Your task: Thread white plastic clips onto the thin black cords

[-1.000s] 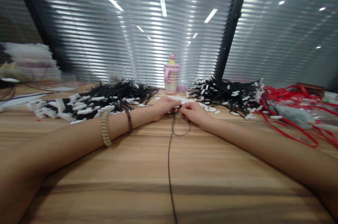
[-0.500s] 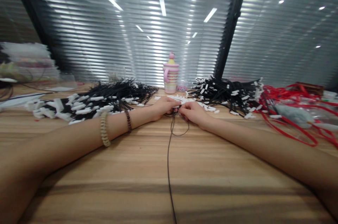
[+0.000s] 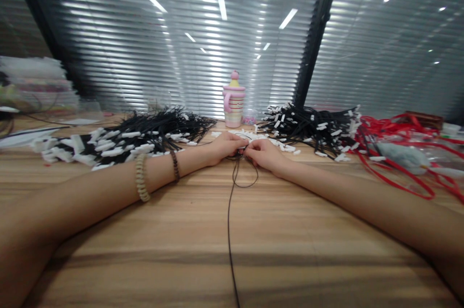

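My left hand [image 3: 224, 147] and my right hand [image 3: 264, 154] rest fingertip to fingertip on the wooden table [image 3: 297, 240]. Both pinch the upper end of a thin black cord [image 3: 229, 230], which loops below my fingers and runs down toward me. A small white clip seems to sit between my fingertips, mostly hidden. Loose white clips [image 3: 253, 137] lie just behind my hands. My left forearm wears a beaded bracelet and a dark band.
A heap of black cords with white clips [image 3: 123, 136] lies at the left, another such heap [image 3: 311, 129] at the right. Red cords [image 3: 402, 153] and clear bags fill the far right. A pink cup [image 3: 234, 103] stands by the blinds.
Both hands stay joined at the cord's end with only slight finger movement. The view has shifted a little; the cord loop sits slightly further left.
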Tool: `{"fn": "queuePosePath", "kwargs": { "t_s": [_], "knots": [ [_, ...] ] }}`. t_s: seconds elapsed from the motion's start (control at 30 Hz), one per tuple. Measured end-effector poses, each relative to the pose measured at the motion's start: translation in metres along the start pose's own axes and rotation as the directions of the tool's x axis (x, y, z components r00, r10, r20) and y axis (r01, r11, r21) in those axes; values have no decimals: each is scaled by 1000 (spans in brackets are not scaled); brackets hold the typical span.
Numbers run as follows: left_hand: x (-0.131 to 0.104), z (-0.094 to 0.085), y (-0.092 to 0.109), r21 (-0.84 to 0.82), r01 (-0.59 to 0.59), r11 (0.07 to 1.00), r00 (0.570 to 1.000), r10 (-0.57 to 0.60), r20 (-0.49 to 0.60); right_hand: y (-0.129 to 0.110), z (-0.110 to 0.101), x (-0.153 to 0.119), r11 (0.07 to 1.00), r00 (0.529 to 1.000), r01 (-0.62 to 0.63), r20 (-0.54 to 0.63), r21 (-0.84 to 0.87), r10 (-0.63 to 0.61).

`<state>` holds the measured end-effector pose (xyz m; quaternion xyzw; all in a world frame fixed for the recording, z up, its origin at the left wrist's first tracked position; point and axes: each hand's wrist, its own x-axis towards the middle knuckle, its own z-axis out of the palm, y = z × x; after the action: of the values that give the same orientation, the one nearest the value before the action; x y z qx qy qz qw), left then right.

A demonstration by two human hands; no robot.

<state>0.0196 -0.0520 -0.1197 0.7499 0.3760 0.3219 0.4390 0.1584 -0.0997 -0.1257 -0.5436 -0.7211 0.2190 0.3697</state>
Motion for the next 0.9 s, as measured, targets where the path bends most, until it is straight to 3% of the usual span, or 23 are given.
{"fn": "queuePosePath", "kwargs": {
  "t_s": [0.9],
  "knots": [
    [0,1,3,19,25,999,999,-26,34,3,0,2,999,999,39,16,-33,-38]
  ]
}}
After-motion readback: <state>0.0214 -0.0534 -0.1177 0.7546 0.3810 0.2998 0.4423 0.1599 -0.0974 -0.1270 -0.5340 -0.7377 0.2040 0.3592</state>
